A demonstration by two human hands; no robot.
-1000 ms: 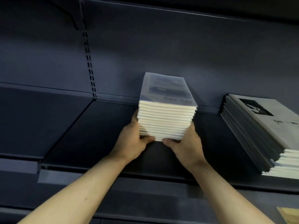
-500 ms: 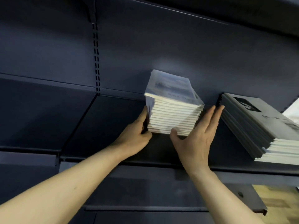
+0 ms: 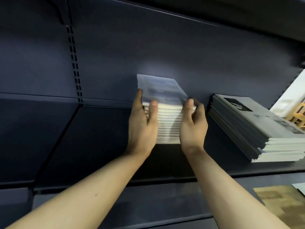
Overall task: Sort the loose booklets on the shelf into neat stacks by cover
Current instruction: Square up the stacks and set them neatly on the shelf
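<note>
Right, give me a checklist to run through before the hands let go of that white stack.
1. Left hand on the stack's left side, thumb on its front: ok.
2. Right hand on the right side, fingers curled round the top corner: ok.
3. White stack front edges flush: ok, they line up evenly.
4. Top cover matches the ones below: cannot tell, it is blurred.
5. Stack sitting flat on the shelf: cannot tell, the hands hide the lower corners.
6. Gap to the grey stack on the right: ok, the two are apart.
</note>
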